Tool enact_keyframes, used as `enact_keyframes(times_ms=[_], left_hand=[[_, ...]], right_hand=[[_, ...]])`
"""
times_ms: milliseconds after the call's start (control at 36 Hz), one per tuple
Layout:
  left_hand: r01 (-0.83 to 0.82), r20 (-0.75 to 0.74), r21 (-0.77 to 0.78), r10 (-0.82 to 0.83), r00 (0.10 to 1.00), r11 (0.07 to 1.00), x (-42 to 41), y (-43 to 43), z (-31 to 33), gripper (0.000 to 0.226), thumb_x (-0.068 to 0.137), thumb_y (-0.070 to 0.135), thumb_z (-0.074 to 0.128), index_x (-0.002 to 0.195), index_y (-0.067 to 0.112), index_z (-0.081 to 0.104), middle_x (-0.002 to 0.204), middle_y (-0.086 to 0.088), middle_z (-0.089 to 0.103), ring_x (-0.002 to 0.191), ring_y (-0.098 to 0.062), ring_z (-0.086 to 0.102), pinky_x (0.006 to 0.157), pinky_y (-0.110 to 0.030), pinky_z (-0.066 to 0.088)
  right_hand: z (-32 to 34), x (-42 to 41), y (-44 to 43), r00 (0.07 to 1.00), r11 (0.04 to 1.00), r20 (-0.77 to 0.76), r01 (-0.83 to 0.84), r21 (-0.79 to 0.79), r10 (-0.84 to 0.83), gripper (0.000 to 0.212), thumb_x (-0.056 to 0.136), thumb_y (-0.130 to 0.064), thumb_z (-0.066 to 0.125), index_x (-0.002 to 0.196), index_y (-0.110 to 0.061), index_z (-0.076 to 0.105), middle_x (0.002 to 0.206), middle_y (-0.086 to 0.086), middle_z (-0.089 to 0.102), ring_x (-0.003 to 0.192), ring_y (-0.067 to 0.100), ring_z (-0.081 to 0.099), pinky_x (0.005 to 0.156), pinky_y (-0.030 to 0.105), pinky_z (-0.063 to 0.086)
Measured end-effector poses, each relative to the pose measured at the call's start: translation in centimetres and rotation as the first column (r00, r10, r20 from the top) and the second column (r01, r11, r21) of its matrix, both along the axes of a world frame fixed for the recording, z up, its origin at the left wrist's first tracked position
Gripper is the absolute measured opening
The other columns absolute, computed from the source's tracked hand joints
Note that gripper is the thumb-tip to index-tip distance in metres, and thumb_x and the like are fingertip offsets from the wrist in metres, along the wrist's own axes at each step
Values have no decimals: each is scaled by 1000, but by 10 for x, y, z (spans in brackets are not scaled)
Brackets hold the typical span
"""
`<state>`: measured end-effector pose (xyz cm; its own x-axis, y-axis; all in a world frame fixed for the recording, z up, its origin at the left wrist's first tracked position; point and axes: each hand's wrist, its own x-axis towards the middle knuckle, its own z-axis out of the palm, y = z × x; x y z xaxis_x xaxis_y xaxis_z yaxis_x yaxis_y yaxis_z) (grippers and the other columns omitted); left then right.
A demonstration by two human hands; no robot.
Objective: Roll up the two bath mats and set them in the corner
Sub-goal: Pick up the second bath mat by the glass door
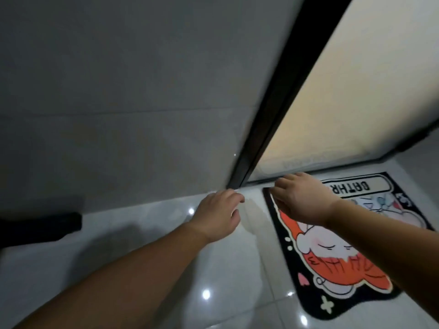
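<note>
left hand [219, 213] hovering open, right hand [300, 197] curling onto the bath mat [332, 252] corner, grip unclear; glossy floor [166, 281] risking it sliding.

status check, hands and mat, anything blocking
Left hand open, over bare floor. Right hand on the cartoon bath mat at its far corner, grip unclear. Mat flat, unrolled. Nothing blocking.

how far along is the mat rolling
Nothing looks done: the one mat in view lies flat on the floor. In hand: the right hand is at its far corner by the door, the left hand over bare floor. Left: rolling it, the second mat, unseen here, and placing both.
</note>
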<state>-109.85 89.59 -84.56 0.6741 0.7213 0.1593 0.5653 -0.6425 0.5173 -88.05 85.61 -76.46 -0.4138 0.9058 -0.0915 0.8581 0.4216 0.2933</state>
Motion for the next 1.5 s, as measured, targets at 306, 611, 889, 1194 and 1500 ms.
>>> enact_keyframes(times_ms=[306,611,889,1194,1500], left_hand=[[106,-299,40,-90,950,994,76,-4,55,31,99,39,38,90,12,52,86,-13,63,79,-34,58,64,-38,45],[-8,-415,189,88,906,982,198,-9,71,34,100,40,31,77,17,38,77,-9,61,76,-33,59,58,-32,30],[52,-432,305,89,898,951,275,-20,50,36,97,46,34,80,20,52,76,0,64,80,-26,62,58,-29,35],[321,-500,96,-233,834,942,385,-39,18,50,94,43,43,138,20,40,137,-1,49,128,-22,42,104,-38,30],[408,-517,67,-318,795,911,447,-75,-4,55,92,30,48,143,20,33,144,-1,43,134,-21,36,111,-38,25]], right_hand=[[-16,85,-13,996,997,-83,23,79,-17,15,71,-12,68,63,-14,55,55,4,58,47,27,55,46,29,41],[-35,218,-14,953,974,-271,179,137,-137,35,100,-35,32,88,-13,57,80,7,68,70,31,61,56,32,32],[-68,284,-26,799,863,-363,505,-27,-479,50,98,-50,25,69,-18,51,59,-1,44,67,25,52,62,33,40],[-59,397,-130,698,703,-104,686,-189,-709,37,97,-43,34,110,-16,56,111,8,61,99,28,59,74,36,41],[-157,502,-210,38,84,-110,891,-447,-993,77,84,-35,58,144,-7,17,140,24,33,124,40,40,102,48,36]])
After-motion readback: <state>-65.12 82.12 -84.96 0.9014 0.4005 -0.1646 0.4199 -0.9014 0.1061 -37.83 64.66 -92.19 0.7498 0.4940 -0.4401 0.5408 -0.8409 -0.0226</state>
